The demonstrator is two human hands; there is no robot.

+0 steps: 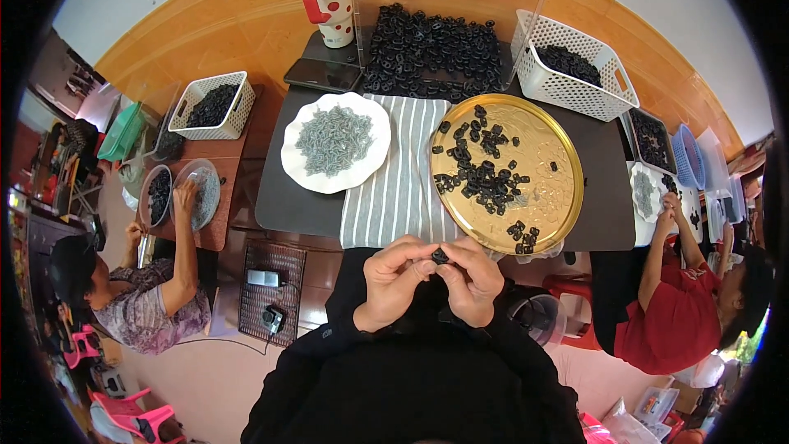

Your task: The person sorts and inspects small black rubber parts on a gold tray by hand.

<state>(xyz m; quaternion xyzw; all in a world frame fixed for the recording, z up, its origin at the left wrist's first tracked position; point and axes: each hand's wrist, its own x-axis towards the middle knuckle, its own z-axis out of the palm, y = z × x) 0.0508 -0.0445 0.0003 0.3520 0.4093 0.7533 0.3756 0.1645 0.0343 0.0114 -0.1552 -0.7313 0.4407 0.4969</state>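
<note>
Just in front of the table edge, my left hand [396, 278] and my right hand [473, 281] meet. Between their fingertips they pinch a small black plastic piece [440, 256]; its detail is partly hidden by the fingers. Beyond my right hand lies a round gold tray [563, 189] with many similar black pieces [485, 181] scattered on it. A white scalloped plate [291, 156], heaped with small grey screw-like pieces [335, 140], stands to the left. Under the plate's right side and the tray's left side runs a grey striped cloth [380, 214].
At the back is a clear-walled bin of black pieces [436, 49]. A red-dotted tumbler [333, 0] and dark phone [322, 74] stand left of it, a white basket [575, 90] right. People work at left [156, 296] and right [682, 304]. A wire rack [271, 292] sits lower left.
</note>
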